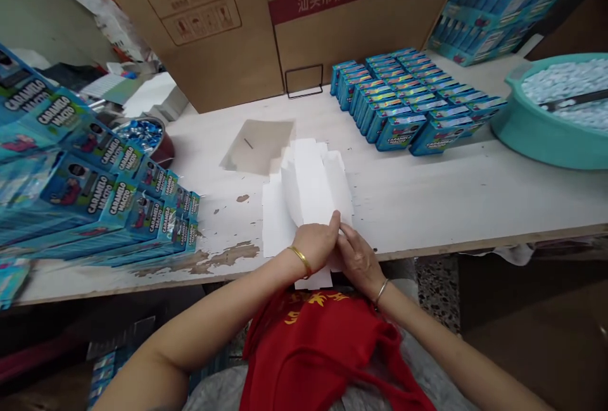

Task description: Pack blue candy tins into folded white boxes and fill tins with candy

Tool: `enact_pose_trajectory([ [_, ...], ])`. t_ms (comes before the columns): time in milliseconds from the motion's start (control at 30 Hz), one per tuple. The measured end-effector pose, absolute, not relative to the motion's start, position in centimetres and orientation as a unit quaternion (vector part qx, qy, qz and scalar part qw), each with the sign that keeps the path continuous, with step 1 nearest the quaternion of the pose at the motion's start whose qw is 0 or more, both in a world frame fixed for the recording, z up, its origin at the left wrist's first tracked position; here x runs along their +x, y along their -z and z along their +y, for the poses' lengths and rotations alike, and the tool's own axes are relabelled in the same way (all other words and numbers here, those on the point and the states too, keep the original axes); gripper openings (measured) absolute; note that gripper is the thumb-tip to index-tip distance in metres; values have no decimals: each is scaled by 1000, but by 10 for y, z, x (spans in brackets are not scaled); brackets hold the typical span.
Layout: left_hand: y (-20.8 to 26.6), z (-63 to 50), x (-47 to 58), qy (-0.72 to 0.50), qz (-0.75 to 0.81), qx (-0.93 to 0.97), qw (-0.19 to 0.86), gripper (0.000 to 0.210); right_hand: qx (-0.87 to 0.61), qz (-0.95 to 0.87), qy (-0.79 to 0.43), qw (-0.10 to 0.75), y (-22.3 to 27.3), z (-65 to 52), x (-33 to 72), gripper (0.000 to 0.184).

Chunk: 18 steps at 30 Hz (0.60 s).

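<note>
A white cardboard box blank (pixel 311 186) lies partly folded at the table's front edge, its long side flaps raised and its near end reaching over the edge. My left hand (pixel 317 241) presses across the near part of the blank, its thumb stretched toward the right side and its other fingers largely hidden. Close against it, my right hand (pixel 358 258) grips the near right side of the blank with bent fingers. Under the raised left flap a flat white sheet of card (pixel 273 224) shows. Just beyond lies a beige translucent sheet (pixel 259 145) with a dark slit-like mark.
Stacked blue candy boxes (pixel 95 196) stand at left, by a bowl of blue-wrapped sweets (pixel 142 135). Rows of small blue boxes (pixel 408 97) stand at back right, beside a turquoise basin (pixel 546 135) of pale sweets. A large carton (pixel 228 69) and wire stand (pixel 304 93) are behind.
</note>
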<state>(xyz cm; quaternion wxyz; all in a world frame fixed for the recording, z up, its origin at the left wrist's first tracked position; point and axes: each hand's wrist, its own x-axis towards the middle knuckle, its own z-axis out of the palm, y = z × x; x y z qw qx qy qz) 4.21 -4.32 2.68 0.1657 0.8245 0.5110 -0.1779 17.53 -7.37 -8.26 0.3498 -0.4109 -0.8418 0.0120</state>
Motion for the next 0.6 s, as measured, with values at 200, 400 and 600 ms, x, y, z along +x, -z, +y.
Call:
enact_pose_trajectory([
  [200,-25,-5,29,165,467,801,338,65,-447,-774,-76,443,82,-77,168,87],
  [400,-28,9,21,198,453,766,410,51,-485,-707,-288,425,67,-66,176,97],
  [600,-38,-26,53,157,371,860,315,25,-485,-735,-351,318,45,-20,212,60],
])
